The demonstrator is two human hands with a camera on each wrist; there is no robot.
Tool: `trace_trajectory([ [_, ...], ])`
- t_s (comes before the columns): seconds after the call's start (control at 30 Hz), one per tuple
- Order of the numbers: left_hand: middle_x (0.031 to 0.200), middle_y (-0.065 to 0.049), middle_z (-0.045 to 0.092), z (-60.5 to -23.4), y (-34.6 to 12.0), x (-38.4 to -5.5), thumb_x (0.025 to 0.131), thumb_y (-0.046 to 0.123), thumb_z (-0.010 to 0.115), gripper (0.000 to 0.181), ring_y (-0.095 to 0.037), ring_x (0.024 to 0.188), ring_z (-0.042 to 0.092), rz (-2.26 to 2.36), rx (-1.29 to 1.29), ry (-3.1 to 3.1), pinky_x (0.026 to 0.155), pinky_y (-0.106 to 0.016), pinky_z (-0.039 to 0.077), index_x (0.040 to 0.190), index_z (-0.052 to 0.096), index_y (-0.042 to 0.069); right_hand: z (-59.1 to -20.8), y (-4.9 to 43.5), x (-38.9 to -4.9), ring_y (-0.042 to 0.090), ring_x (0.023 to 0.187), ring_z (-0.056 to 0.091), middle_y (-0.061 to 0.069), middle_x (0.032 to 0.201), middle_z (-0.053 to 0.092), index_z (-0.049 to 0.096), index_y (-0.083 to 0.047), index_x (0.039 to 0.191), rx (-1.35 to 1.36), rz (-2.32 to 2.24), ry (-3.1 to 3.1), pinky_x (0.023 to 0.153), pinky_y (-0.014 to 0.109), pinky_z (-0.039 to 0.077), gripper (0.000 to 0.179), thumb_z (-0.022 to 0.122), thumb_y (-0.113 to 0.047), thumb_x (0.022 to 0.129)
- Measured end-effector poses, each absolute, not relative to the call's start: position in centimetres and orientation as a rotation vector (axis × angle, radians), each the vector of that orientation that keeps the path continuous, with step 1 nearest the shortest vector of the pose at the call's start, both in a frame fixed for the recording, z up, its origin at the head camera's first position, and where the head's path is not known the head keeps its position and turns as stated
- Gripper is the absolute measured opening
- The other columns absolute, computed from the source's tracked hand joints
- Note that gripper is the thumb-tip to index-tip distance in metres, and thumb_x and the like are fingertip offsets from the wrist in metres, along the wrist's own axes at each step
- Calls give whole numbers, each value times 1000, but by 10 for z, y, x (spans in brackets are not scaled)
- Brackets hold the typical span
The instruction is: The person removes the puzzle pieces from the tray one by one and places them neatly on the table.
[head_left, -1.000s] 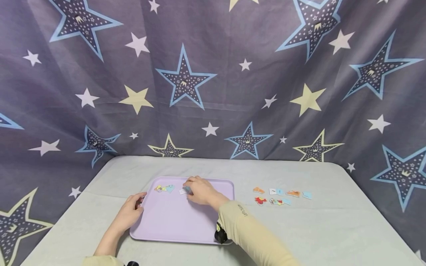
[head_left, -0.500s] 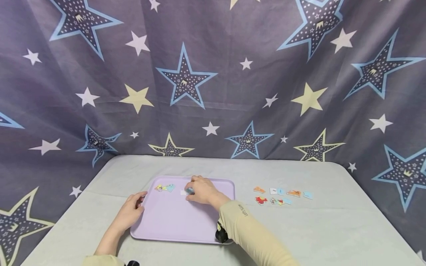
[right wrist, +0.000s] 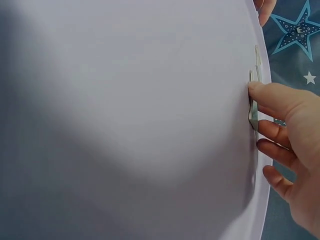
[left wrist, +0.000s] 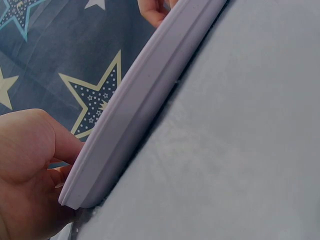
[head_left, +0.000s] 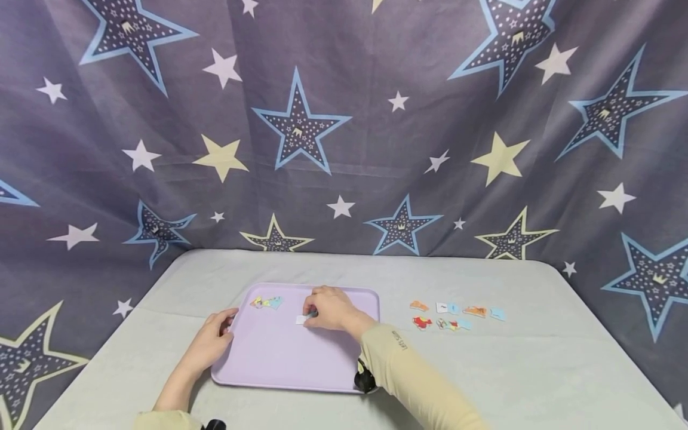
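Note:
A lilac tray [head_left: 279,364] lies on the table, with my left hand [head_left: 209,343] holding its left rim. In the left wrist view, the thumb and fingers of that hand [left wrist: 30,165] meet the rim. My right hand [head_left: 330,309] is over the tray's upper middle and pinches a small white and light blue puzzle piece [head_left: 300,320], partly hidden by the fingers. The right wrist view shows the thumb on the thin piece [right wrist: 253,112], low against the tray surface. A yellow and light blue cut-out piece [head_left: 266,303] lies in the tray's far left corner.
Right of the tray, several cut-out pieces lie in two rows: an orange one [head_left: 419,306], a white and blue one [head_left: 447,308], another orange one [head_left: 475,311], a light blue one [head_left: 497,314] and a red one [head_left: 421,323]. A star-patterned cloth [head_left: 365,167] hangs behind the table.
My right hand has moved slightly to the right and nearer to me, with the white and light blue puzzle piece shifting along with it. The left hand has stayed at the tray rim.

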State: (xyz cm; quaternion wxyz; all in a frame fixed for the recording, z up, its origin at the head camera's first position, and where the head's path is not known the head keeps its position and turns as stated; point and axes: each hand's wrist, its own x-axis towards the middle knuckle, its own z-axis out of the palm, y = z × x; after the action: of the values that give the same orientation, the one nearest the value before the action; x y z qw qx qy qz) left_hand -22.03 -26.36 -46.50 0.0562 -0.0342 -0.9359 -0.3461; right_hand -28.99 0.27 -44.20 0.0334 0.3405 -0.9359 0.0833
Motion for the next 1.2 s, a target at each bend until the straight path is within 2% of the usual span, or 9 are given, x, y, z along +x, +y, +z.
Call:
trace_trajectory([
  [0.2, 102, -16, 48, -465, -263, -221, 80, -3, 48, 47, -22, 88, 45, -1053, -106, -2835, 77, -33, 38, 126, 45, -7, -439, 5, -286, 6, 84, 48, -16, 81, 50, 65, -30, 82, 1084, 207, -2889, 86, 26, 39, 16, 69, -41, 71],
  [0.43, 102, -15, 48, -465, -263, -221, 80, -1, 47, 48, -21, 89, 45, -1058, -107, -2840, 77, -32, 39, 127, 44, -8, -432, 4, -279, 2, 78, 47, -16, 86, 51, 63, -30, 82, 1220, 105, -2894, 72, 23, 37, 17, 69, -40, 70],
  [0.77, 103, -16, 48, -464, -262, -221, 80, -3, 48, 47, -22, 89, 46, -1059, -104, -2833, 79, -34, 38, 127, 44, -7, -426, 8, -271, 1, 69, 45, -15, 82, 52, 62, -28, 85, 1294, 97, -2871, 72, 23, 38, 16, 68, -35, 72],
  [1.2, 103, -17, 49, -464, -261, -221, 80, -3, 48, 47, -22, 89, 46, -1055, -102, -2835, 78, -35, 38, 126, 45, -7, -421, 31, -261, 1, 75, 50, -13, 87, 56, 68, -27, 93, 1377, 171, -2748, 72, 21, 41, 20, 67, -33, 74],
])
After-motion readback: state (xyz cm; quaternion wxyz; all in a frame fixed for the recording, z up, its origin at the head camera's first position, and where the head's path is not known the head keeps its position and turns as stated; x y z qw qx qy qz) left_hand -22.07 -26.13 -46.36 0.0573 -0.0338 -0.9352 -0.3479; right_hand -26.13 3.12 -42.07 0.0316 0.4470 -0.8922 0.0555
